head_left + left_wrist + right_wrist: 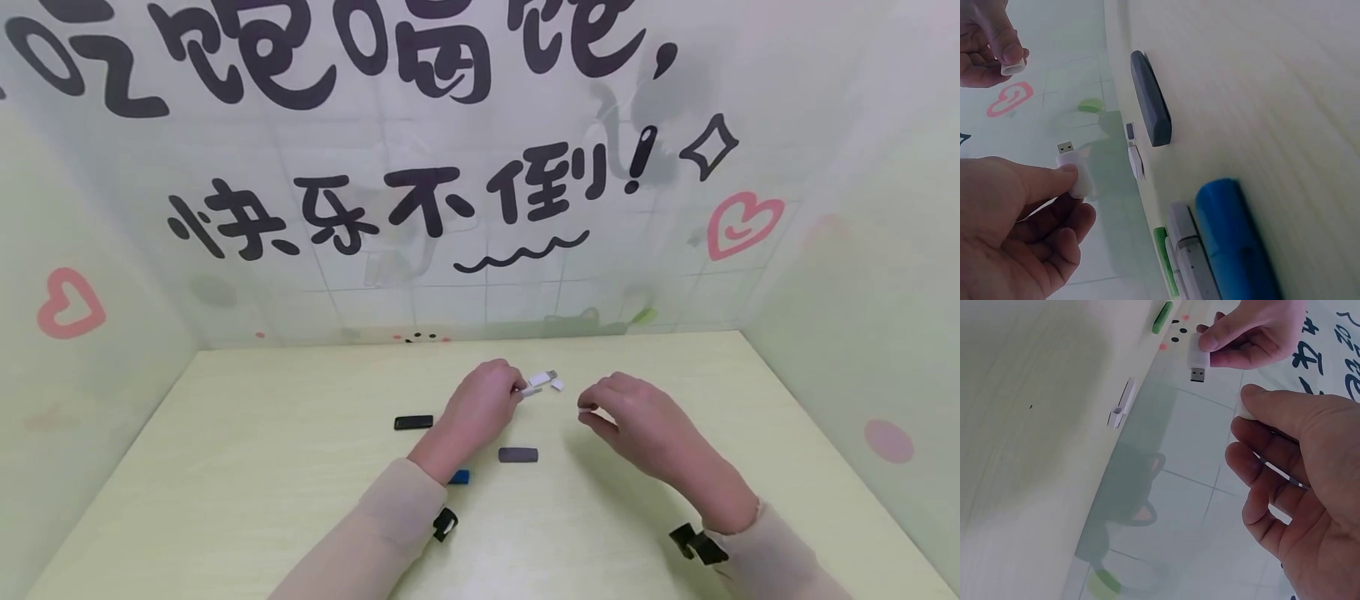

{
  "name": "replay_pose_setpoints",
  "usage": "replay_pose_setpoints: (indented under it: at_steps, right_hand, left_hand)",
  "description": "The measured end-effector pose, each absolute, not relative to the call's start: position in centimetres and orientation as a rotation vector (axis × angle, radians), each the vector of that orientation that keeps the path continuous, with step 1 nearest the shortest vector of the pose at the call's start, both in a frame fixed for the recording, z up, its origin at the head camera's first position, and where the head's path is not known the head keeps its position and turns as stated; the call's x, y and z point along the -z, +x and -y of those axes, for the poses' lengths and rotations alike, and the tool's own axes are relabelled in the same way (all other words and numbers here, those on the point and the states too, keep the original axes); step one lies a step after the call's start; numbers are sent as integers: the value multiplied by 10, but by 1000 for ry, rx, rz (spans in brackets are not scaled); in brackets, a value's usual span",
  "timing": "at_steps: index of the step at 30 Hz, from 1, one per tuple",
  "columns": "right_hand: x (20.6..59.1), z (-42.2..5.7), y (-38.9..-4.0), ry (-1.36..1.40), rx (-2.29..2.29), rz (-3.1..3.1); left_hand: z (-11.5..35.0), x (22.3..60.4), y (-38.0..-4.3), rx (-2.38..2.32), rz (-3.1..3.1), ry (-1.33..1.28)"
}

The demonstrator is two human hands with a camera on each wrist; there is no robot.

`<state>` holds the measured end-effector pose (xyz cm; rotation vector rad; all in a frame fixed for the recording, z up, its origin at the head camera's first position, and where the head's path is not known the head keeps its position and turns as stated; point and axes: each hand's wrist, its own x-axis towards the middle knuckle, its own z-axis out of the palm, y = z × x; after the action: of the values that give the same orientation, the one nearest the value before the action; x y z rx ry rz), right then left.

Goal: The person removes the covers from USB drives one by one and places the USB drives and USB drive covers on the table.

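My left hand (480, 404) pinches a white USB flash drive (1077, 178) between thumb and fingers, its bare metal plug pointing toward the right hand. Opposite it, my right hand (645, 421) holds a small white cap (1013, 67) at its fingertips, mostly covered by the thumb in the right wrist view. A gap separates cap and plug, and both hands are raised above the table. Beyond the left fingertips, a second white flash drive (539, 379) lies on the table with its plug exposed. A loose white cap (557, 384) is beside it.
On the pale table (262, 500) lie a black flash drive (414, 422), a grey one (518, 455) and a blue one (460, 477), partly hidden by the left wrist. The left wrist view adds a green item (1164, 256) and a light grey one (1191, 256). Printed walls enclose the table.
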<state>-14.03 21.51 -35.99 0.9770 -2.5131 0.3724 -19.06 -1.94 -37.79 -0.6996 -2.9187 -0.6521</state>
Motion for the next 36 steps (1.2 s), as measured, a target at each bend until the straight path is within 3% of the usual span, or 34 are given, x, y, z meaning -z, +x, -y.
replay_pose_setpoints:
  at_steps: [13,36]
  right_hand:
    - [359,-220,-141,958,-386,2525]
    - [363,-228,-142,926,-384,2579]
  left_hand:
    - [-12,383,-215,854,3072,-649]
    - [-45,397,-231,718,3167,-587]
